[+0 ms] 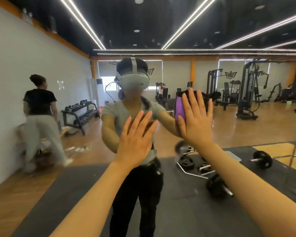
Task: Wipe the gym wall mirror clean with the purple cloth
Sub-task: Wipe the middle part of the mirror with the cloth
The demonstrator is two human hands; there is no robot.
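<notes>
The wall mirror (229,127) fills the whole view and reflects the gym and my own figure. My right hand (196,117) lies flat with straight fingers, pressing the purple cloth (179,108) against the glass; only the cloth's left edge shows past my palm. My left hand (135,137) is spread flat against the mirror, lower and to the left of the cloth, holding nothing. Both forearms reach up from the bottom of the view.
In the reflection, a dumbbell rack (80,113) stands at the left wall, a person in a black top (39,106) stands near it, weight plates and barbells (212,170) lie on the black mat, and cable machines (248,89) stand at the back right.
</notes>
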